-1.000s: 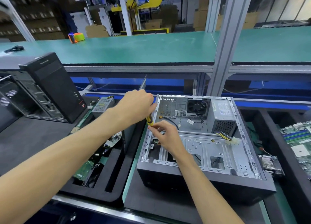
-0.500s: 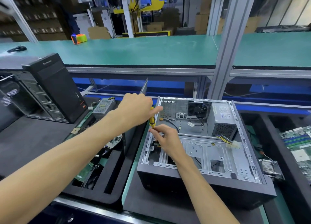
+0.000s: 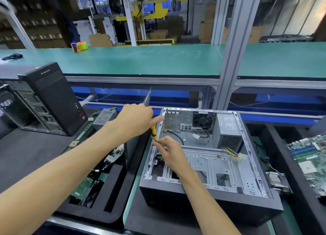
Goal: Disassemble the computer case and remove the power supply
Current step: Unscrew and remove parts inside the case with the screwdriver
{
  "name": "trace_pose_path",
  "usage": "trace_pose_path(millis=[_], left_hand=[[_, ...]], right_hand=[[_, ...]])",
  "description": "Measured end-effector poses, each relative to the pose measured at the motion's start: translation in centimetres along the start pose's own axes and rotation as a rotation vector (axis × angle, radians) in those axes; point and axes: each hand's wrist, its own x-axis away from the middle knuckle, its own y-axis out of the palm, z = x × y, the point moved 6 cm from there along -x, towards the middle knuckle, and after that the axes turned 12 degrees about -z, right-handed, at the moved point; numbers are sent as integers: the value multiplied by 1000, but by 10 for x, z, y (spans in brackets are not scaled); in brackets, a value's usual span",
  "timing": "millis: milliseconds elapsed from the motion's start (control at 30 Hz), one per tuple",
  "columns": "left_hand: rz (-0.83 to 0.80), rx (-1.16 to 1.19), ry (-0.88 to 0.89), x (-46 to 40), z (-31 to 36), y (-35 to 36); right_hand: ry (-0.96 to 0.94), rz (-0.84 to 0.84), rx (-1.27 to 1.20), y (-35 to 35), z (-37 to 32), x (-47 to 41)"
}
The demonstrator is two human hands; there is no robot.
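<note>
Grey steel shows all over the open case (image 3: pixel 208 174), which lies on its side on a dark mat near the middle, its side panel off. Inside it, at the far right corner, sits the power supply (image 3: pixel 227 128), a silver box with a perforated near face; a bundle of yellow and black wires (image 3: pixel 231 152) runs from it to a pale plug resting on the drive bracket. Left of the supply a black fan (image 3: pixel 202 120) is fixed to the far wall.

Over the case's left edge the left hand (image 3: pixel 135 120) is curled round the handle of a yellow screwdriver (image 3: pixel 153 131), index finger stretched out toward the far wall. Just below it the right hand (image 3: pixel 169 151) pinches at the tool's lower end with fingertips together (the tip itself is hidden behind them, so what it meets cannot be told). The two hands are close, almost touching.

Left of the case a black foam tray (image 3: pixel 112 196) holds circuit boards, and a second supply (image 3: pixel 104 117) lies at its far end. Further left stands a black tower (image 3: pixel 53 97), upright. On the right a green motherboard (image 3: pixel 310 157) lies flat, with a finned heatsink (image 3: pixel 277 180) between it and the case. A green bench (image 3: pixel 141 60) runs across the far side.
</note>
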Motion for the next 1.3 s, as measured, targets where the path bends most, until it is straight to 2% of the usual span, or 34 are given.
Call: trace_pose_path(millis=[100,167,333,400,500,567,633,700,767,967,1033,1167,1300], left_hand=[[-120,285,218,4,2,4],[-166,356,314,6,8,2],[-141,334,220,-1,1,-6],[-132,198,124,-3,0,-7],[-29,-38,15,0,3,-8],[-26,68,92,2,5,-3],[-112,277,269,7,11,2],[-140,363,382,8,14,3],[-104,330,340,5,9,0],[19,65,58,-2,4,-4],[5,133,104,0,4,-3],[-154,375,355,4,11,-3],[-101,316,277,-2,8,-11]], right_hand=[[13,20,0,-2,0,-1],[12,32,9,-3,0,-1],[13,28,34,-2,-1,1],[14,14,38,0,-3,2],[38,-6,21,0,-3,3],[52,-6,13,-2,-3,3],[62,3,18,-3,-2,3],[62,2,35,-2,-2,4],[44,-4,52,-2,-4,4],[47,-29,105,1,-3,3],[58,-30,97,1,-2,2],[78,-6,95,-1,0,0],[70,-32,112,3,-1,1]])
